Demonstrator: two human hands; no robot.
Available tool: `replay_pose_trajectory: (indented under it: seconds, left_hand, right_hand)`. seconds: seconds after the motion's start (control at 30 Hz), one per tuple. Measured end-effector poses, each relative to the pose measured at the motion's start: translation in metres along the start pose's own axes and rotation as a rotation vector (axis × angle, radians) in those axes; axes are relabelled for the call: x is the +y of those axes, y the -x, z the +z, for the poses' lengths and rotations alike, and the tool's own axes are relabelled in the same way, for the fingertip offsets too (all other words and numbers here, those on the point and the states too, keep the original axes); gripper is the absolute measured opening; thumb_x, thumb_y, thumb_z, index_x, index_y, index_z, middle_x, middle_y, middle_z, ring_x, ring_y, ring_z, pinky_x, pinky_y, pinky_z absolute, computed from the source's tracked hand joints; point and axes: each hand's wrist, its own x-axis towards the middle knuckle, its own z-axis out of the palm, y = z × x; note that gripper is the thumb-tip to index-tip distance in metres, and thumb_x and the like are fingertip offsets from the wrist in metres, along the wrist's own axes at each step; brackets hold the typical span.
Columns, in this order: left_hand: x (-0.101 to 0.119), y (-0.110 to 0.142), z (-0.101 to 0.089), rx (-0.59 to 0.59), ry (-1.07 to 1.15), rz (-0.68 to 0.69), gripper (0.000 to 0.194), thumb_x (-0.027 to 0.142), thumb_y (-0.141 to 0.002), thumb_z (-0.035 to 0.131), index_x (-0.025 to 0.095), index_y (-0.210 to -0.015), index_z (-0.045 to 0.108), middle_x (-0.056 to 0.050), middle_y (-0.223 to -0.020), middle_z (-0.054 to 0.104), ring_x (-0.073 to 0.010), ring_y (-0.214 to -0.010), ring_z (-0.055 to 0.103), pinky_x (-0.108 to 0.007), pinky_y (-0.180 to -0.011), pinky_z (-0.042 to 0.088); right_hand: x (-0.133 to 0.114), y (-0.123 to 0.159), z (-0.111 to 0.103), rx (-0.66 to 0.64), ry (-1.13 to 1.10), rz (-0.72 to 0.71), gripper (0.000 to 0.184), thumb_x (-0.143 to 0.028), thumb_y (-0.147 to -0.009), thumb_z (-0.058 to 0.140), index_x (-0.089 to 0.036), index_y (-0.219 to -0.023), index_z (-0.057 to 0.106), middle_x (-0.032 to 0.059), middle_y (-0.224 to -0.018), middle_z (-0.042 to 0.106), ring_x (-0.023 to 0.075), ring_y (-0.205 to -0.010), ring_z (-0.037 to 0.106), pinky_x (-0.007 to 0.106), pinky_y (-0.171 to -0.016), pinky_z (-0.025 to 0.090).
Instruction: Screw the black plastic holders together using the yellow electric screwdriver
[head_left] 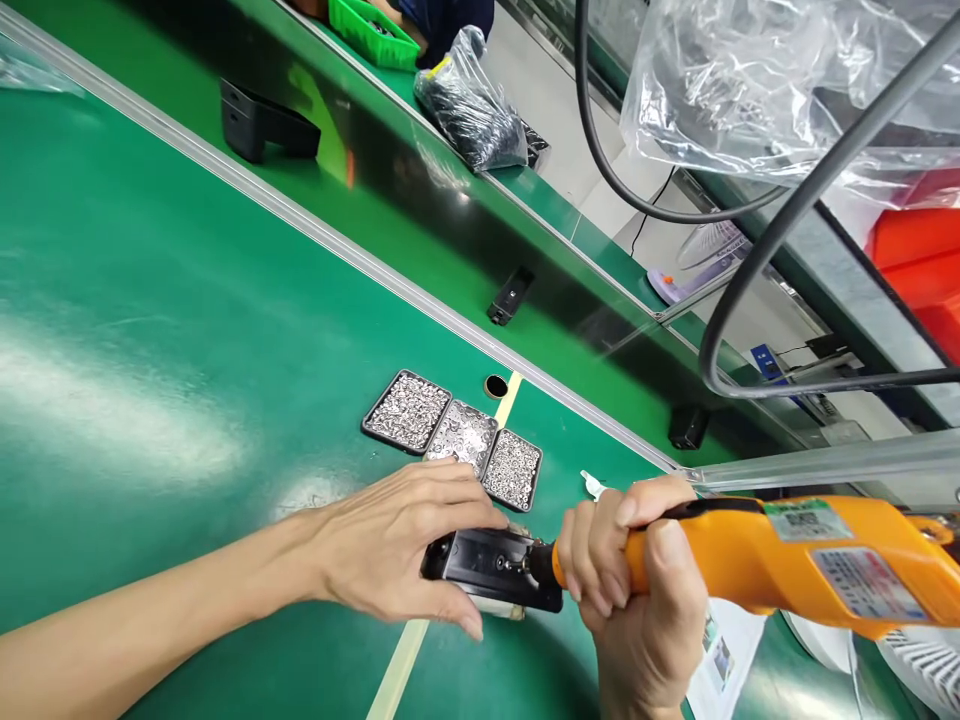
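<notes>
Orange electric screwdriver [795, 555] at lower right of the frame in the head view, clamped in the grip of the right hand [641, 600] and pointed left at a black elongated housing [478, 562]. At lower centre, that housing, left end clamped in the grip of the left hand [405, 530]. Just above, near centre, three trays of small metal hardware [394, 441] on the green surface [187, 300].

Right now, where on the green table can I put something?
A big bare patch lies between the metal rail, the parts trays and the left forearm. Another is below that forearm, left of the yellow tape. It's crowded around the black part: left hand, right hand, orange tool.
</notes>
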Motion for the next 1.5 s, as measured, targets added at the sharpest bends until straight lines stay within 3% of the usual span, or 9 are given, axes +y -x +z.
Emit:
replay_pose_trajectory:
  seconds: [0.43, 0.7, 0.93, 1.03, 1.17, 1.27, 1.37, 1.5]
  left_hand:
    - [0.001, 0.0, 0.0, -0.008, -0.019, -0.001, 0.058, 0.055, -0.082, 0.081, 0.016, -0.123, 0.066, -0.008, -0.101, 0.073, -0.0246, -0.087, 0.062, -0.039, -0.082, 0.048]
    - [0.001, 0.001, 0.002, -0.029, 0.003, -0.067, 0.052, 0.045, -0.078, 0.082, 0.018, -0.12, 0.067, -0.007, -0.1, 0.073, -0.0255, -0.09, 0.064, -0.041, -0.086, 0.048]
    - [0.004, -0.001, 0.001, -0.045, 0.017, -0.123, 0.049, 0.038, -0.075, 0.083, 0.02, -0.118, 0.068, -0.004, -0.1, 0.072, -0.0239, -0.091, 0.065, -0.039, -0.088, 0.047]
    - [0.002, -0.001, 0.003, -0.056, -0.008, -0.134, 0.05, 0.035, -0.073, 0.084, 0.02, -0.117, 0.068, -0.004, -0.1, 0.071, -0.0244, -0.091, 0.066, -0.038, -0.087, 0.046]
    - [0.002, -0.001, 0.0, -0.075, -0.032, -0.127, 0.05, 0.031, -0.071, 0.083, 0.02, -0.117, 0.068, -0.004, -0.097, 0.071, -0.0244, -0.089, 0.065, -0.037, -0.085, 0.046]
    - [0.012, -0.005, -0.006, -0.12, -0.042, -0.178, 0.046, 0.027, -0.072, 0.081, 0.022, -0.115, 0.067, -0.003, -0.1, 0.07, -0.0242, -0.092, 0.063, -0.036, -0.087, 0.046]
    - [0.028, -0.014, -0.004, -0.214, -0.115, -0.27, 0.038, 0.027, -0.081, 0.076, 0.025, -0.118, 0.066, -0.004, -0.109, 0.069, -0.0262, -0.102, 0.062, -0.038, -0.095, 0.047]
    - [0.039, -0.022, 0.023, -0.252, -0.293, -0.253, 0.045, 0.036, -0.089, 0.074, 0.024, -0.132, 0.065, -0.011, -0.12, 0.069, -0.0349, -0.114, 0.062, -0.052, -0.105, 0.046]
  right_hand:
    - [0.009, 0.003, 0.0, -0.017, 0.01, -0.007, 0.013, -0.034, -0.104, 0.048, -0.029, -0.099, 0.059, -0.0118, -0.052, 0.031, 0.0088, -0.038, 0.025, 0.019, -0.04, 0.035]
    - [0.008, 0.012, 0.002, -0.111, 0.047, -0.032, 0.018, -0.032, -0.104, 0.048, -0.027, -0.087, 0.051, -0.0113, -0.051, 0.033, 0.0084, -0.037, 0.027, 0.023, -0.042, 0.034]
    - [0.016, 0.019, 0.0, -0.126, 0.033, -0.022, 0.021, -0.029, -0.105, 0.047, -0.025, -0.085, 0.048, -0.0116, -0.054, 0.033, 0.0071, -0.039, 0.027, 0.021, -0.046, 0.034]
    - [0.009, 0.017, -0.001, -0.146, 0.014, 0.009, 0.017, -0.029, -0.104, 0.05, -0.026, -0.088, 0.05, -0.0113, -0.055, 0.034, 0.0073, -0.04, 0.028, 0.021, -0.046, 0.037]
    - [-0.018, -0.001, -0.002, -0.149, -0.073, -0.04, 0.014, -0.035, -0.106, 0.049, -0.026, -0.099, 0.057, -0.0124, -0.052, 0.031, 0.0067, -0.037, 0.026, 0.017, -0.04, 0.037]
    - [-0.022, -0.029, -0.008, 0.065, -0.068, -0.213, 0.017, -0.034, -0.105, 0.051, -0.025, -0.091, 0.057, -0.0127, -0.05, 0.031, 0.0068, -0.037, 0.027, 0.017, -0.039, 0.038]
    - [0.002, -0.064, -0.023, 0.199, 0.096, -0.165, 0.012, -0.033, -0.096, 0.065, -0.025, -0.098, 0.057, -0.0103, -0.058, 0.049, 0.0091, -0.047, 0.048, 0.021, -0.048, 0.047]
    - [0.039, -0.099, -0.051, 0.116, 0.317, -0.123, 0.041, -0.036, -0.092, 0.067, -0.022, -0.129, 0.054, 0.0036, -0.102, 0.071, 0.0173, -0.09, 0.071, 0.034, -0.086, 0.059]
